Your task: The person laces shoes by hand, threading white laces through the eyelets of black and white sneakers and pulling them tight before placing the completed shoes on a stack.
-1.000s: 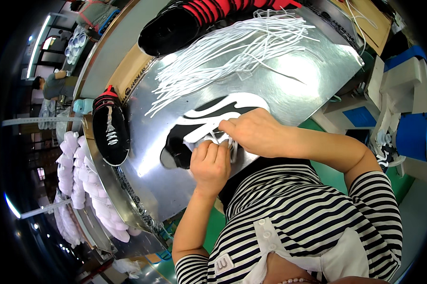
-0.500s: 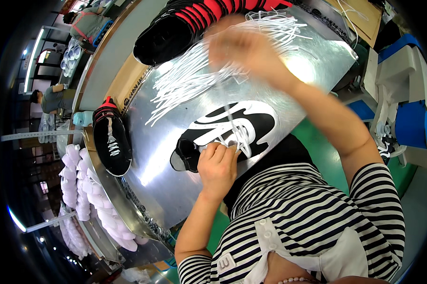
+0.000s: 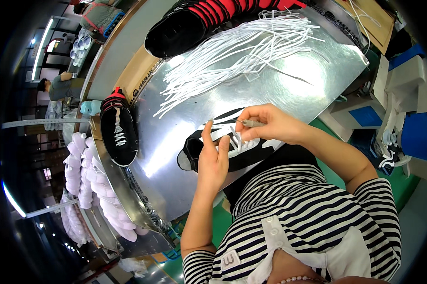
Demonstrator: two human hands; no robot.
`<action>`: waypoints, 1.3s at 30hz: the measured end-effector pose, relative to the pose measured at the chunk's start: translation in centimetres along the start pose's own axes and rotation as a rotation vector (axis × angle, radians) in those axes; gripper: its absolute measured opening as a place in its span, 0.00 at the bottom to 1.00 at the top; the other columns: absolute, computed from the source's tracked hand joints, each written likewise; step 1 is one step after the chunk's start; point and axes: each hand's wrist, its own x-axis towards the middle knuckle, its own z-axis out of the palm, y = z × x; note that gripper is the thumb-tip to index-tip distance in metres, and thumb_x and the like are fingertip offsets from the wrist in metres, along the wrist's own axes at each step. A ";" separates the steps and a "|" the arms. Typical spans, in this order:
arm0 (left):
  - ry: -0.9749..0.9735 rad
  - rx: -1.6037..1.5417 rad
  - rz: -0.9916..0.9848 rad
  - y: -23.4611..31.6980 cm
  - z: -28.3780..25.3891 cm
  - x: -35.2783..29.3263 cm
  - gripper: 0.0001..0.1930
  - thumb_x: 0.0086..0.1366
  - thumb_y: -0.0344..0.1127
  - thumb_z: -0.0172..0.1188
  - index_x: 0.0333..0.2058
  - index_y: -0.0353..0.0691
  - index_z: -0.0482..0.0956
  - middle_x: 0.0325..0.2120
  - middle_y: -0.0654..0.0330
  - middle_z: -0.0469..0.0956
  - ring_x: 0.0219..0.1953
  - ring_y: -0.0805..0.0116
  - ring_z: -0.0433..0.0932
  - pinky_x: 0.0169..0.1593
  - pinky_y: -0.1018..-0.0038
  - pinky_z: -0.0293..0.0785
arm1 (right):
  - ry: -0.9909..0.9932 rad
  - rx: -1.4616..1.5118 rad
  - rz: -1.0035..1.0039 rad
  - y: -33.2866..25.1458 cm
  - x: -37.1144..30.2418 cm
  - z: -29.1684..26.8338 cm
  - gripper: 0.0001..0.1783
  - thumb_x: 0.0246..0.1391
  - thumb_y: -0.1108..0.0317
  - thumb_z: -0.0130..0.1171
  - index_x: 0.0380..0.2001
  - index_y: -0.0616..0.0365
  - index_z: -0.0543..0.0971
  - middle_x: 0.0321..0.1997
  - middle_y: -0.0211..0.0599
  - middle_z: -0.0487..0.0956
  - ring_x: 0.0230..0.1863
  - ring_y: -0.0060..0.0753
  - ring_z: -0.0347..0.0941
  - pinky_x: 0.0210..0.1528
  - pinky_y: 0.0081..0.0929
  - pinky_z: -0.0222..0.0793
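A black and white shoe [image 3: 232, 164] lies on the metal tabletop, its heel toward the left, with white lace crossing its eyelets. At the shoe's collar and tongue is my left hand [image 3: 213, 158], its index finger and thumb spread apart and nothing seen between them. My right hand [image 3: 275, 124] is closed over the lacing area. It pinches a small tool with a pale handle [image 3: 252, 123] and a thin metal tip. The tip points toward the eyelets by my left fingers; whether it is through one I cannot make out.
Many loose white laces [image 3: 232, 57] spread across the far side of the metal table [image 3: 171, 189]. Black and red shoes [image 3: 180, 31] line the far edge, and another black shoe [image 3: 119, 132] sits at the left. Stacked pale parts [image 3: 97, 189] lie beyond the left edge.
My right hand has come back from the lace pile to the shoe and now shows the small tool. My left hand's fingers have spread from a pinch on the laces.
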 end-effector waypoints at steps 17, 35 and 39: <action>0.234 -0.155 0.015 -2.0 2.2 1.5 0.21 0.58 0.32 0.64 0.51 0.37 0.76 0.35 0.52 0.82 0.35 0.63 0.79 0.45 0.70 0.72 | 0.253 -0.373 -0.147 1.5 3.4 1.0 0.09 0.54 0.73 0.63 0.40 0.60 0.79 0.34 0.27 0.80 0.36 0.15 0.74 0.39 0.18 0.69; 0.335 0.048 0.023 -1.8 2.8 1.1 0.21 0.53 0.38 0.71 0.46 0.42 0.79 0.41 0.57 0.81 0.43 0.57 0.71 0.52 0.66 0.63 | 0.157 -0.877 -0.167 0.9 0.1 0.2 0.10 0.61 0.66 0.57 0.41 0.60 0.71 0.30 0.42 0.81 0.29 0.39 0.79 0.32 0.30 0.70; 0.337 0.081 0.052 -1.8 2.9 1.2 0.21 0.53 0.38 0.70 0.46 0.41 0.79 0.41 0.57 0.81 0.41 0.57 0.71 0.53 0.66 0.62 | 0.171 -0.914 -0.210 1.3 0.6 0.0 0.12 0.59 0.63 0.57 0.42 0.58 0.71 0.26 0.38 0.81 0.27 0.43 0.78 0.31 0.37 0.70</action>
